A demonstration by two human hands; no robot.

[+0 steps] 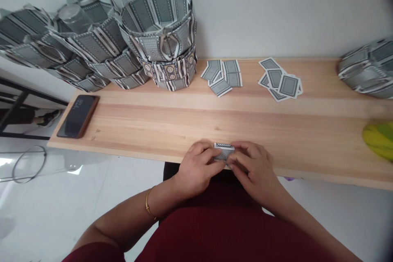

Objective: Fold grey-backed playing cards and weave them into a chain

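Observation:
A playing card (224,153) with a grey patterned back lies at the table's front edge, its far edge folded over into a narrow strip. My left hand (199,166) grips the card's left side, with fingers on top of it. On the card's right side, my right hand (253,168) has its fingers bent and closed on the near corner. Beyond my hands are a loose group of folded cards (221,77) and, to its right, a scattered pile of flat cards (281,80) with grey backs.
Several baskets woven from folded cards (167,45) stand along the wall at the left; one holds a clear cup (73,17). A phone (78,116) lies near the wooden table's (147,118) left end. At the right are another card basket (368,67) and a yellow-green object (379,141).

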